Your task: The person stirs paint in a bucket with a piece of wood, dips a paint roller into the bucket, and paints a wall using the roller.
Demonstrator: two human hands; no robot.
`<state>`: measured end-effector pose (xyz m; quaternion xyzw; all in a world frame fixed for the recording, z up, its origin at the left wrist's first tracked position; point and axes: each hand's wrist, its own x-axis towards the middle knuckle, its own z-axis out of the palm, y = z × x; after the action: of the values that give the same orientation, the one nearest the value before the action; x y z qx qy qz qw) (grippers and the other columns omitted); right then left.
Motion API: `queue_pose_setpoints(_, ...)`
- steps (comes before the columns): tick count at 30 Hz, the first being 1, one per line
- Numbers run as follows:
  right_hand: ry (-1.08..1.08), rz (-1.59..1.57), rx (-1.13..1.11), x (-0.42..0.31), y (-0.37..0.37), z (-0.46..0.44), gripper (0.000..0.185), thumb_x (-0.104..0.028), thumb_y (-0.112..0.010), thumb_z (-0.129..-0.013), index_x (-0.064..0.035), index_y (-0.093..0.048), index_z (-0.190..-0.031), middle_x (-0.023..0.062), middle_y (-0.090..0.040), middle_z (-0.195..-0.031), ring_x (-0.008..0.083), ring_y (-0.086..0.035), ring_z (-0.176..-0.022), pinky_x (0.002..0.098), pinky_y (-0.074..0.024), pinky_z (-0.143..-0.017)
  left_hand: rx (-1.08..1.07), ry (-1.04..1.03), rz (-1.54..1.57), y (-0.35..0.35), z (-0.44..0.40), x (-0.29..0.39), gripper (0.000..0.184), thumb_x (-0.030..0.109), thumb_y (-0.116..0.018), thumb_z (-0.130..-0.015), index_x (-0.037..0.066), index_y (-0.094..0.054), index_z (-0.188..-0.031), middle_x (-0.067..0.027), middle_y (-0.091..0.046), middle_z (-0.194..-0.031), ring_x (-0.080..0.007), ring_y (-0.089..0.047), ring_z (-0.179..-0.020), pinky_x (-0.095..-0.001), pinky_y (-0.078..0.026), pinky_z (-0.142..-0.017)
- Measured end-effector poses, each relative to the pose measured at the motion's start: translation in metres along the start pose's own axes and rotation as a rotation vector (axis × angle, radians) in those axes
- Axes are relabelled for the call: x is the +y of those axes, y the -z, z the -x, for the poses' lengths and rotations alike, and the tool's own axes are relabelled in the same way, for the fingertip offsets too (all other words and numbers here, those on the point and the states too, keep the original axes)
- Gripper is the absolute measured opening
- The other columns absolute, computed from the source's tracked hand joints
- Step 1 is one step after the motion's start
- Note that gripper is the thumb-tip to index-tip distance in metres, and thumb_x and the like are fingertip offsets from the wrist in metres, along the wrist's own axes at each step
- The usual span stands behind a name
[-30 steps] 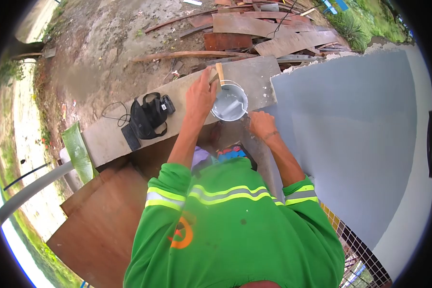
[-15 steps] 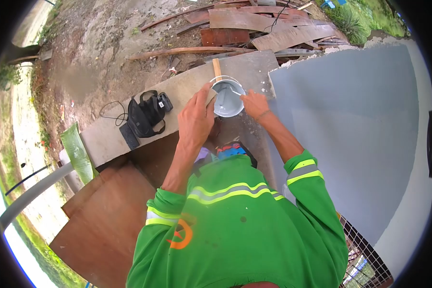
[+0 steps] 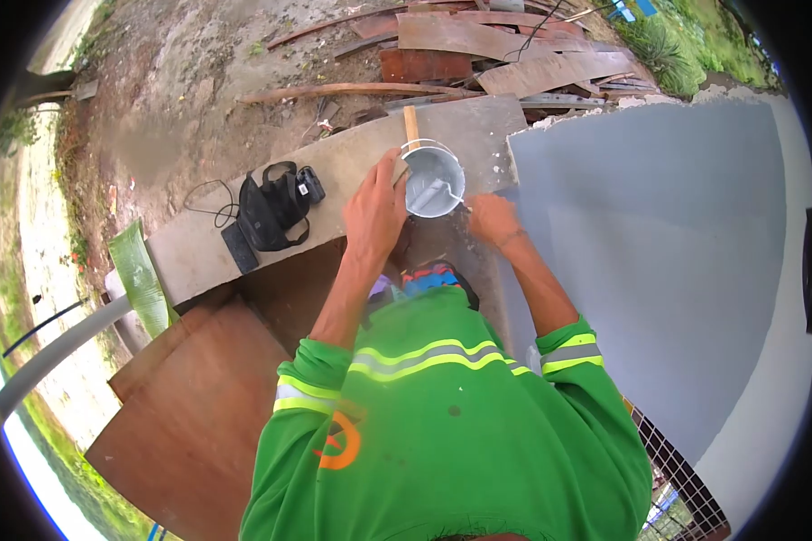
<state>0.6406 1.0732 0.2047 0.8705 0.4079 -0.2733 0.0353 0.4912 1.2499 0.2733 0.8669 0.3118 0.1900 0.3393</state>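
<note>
A round bucket (image 3: 420, 200) with pale grey paint inside stands on the concrete ledge (image 3: 356, 151), its wire handle raised at the far side. My left hand (image 3: 376, 206) is at its left rim, fingers closed around something flat and greyish that I cannot make out. On the right, my right hand (image 3: 493, 219) is closed on the handle of a small paint roller (image 3: 430, 195), whose head lies inside the bucket. A wooden stick (image 3: 411, 126) shows just beyond the bucket's far rim.
A black bag (image 3: 271, 212) with straps and a cable lies on the ledge at left. The grey-painted wall (image 3: 650, 225) rises at right. Brown boards (image 3: 235, 424) are at lower left, a green leaf (image 3: 142, 281) beside them. Scrap planks (image 3: 478, 41) lie on the ground ahead.
The roller head, lifted near the rim half a second ago, is back down inside the bucket. My right hand has moved down and slightly right. My left hand has come closer to the bucket's side.
</note>
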Motion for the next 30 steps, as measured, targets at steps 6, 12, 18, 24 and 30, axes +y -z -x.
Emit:
queue_pose_setpoints(6, -0.058, 0.076, -0.070, -0.005, 0.016, 0.000, 0.024, -0.016, -0.056, -0.089, -0.0146, -0.073, -0.105, 0.0216, -0.069, -0.091, 0.0402, -0.069, -0.089, 0.0516, -0.0553, -0.079, -0.040, -0.005, -0.034, -0.013, -0.012, -0.011, 0.039, 0.017, -0.067, -0.092, 0.011, -0.054, -0.129, -0.0157, -0.070, -0.103, -0.0383, -0.068, -0.086, -0.0487, -0.054, -0.068)
queue_pose_setpoints(12, -0.001, 0.083, 0.130, -0.012, -0.018, -0.025, 0.019, -0.021, -0.058, -0.090, -0.0103, -0.073, -0.096, 0.0200, -0.071, -0.092, 0.0358, -0.072, -0.085, 0.0465, -0.0581, -0.073, -0.018, 0.001, -0.007, -0.015, -0.022, -0.016, 0.041, 0.017, -0.068, -0.091, 0.011, -0.054, -0.130, -0.0173, -0.069, -0.100, -0.0398, -0.068, -0.083, -0.0495, -0.054, -0.067)
queue_pose_setpoints(18, -0.019, -0.009, 0.042, -0.009, -0.011, -0.018, 0.021, -0.017, -0.056, -0.089, -0.0102, -0.069, -0.103, 0.0211, -0.071, -0.096, 0.0391, -0.071, -0.091, 0.0485, -0.0577, -0.077, -0.003, -0.023, -0.024, -0.017, -0.016, -0.021, 0.044, 0.017, -0.068, -0.091, 0.011, -0.053, -0.132, -0.0185, -0.070, -0.100, -0.0395, -0.068, -0.084, -0.0488, -0.055, -0.068)
queue_pose_setpoints(24, -0.048, -0.019, -0.081, -0.008, -0.004, -0.004, 0.025, -0.014, -0.054, -0.088, -0.0113, -0.070, -0.107, 0.0208, -0.071, -0.101, 0.0397, -0.070, -0.096, 0.0509, -0.0568, -0.081, 0.007, 0.015, -0.002, -0.013, -0.013, -0.027, 0.045, 0.017, -0.069, -0.090, 0.010, -0.053, -0.132, -0.0193, -0.070, -0.101, -0.0398, -0.068, -0.085, -0.0487, -0.055, -0.068)
queue_pose_setpoints(30, 0.010, 0.020, -0.064, -0.001, -0.013, -0.016, 0.030, -0.016, -0.053, -0.089, -0.0161, -0.070, -0.113, 0.0223, -0.071, -0.102, 0.0413, -0.069, -0.094, 0.0531, -0.0556, -0.082, 0.000, 0.022, 0.006, -0.015, -0.019, -0.028, 0.044, 0.017, -0.069, -0.090, 0.010, -0.053, -0.131, -0.0197, -0.070, -0.099, -0.0402, -0.069, -0.082, -0.0488, -0.054, -0.067)
